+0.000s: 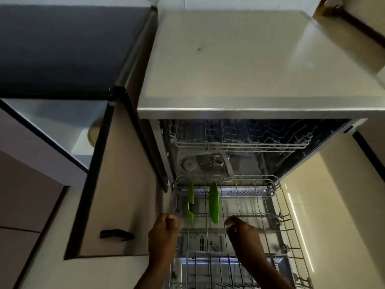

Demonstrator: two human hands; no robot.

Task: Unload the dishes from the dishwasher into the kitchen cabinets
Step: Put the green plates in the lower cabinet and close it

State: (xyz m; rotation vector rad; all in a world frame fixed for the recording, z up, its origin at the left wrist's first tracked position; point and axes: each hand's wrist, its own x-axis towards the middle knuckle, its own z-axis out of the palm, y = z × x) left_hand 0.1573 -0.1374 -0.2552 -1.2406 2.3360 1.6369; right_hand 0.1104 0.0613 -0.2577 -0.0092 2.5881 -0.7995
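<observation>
The dishwasher's lower rack (279,217) is pulled out over the open door. Two green plates stand on edge in its back left part, the left green plate (190,203) and the right green plate (214,202). My left hand (163,230) is at the rack's left rim, just left of the left plate, with its fingers curled round the rim wire. My right hand (242,230) hovers over the middle of the rack, just right of and below the right plate. Its fingers are loosely curled, blurred, and hold nothing.
The upper rack (239,140) sits inside the tub and looks bare. A steel countertop (250,59) covers the dishwasher. To the left a cabinet door (116,184) with a black handle (116,234) stands open, and a pale dish (93,132) lies on the shelf inside.
</observation>
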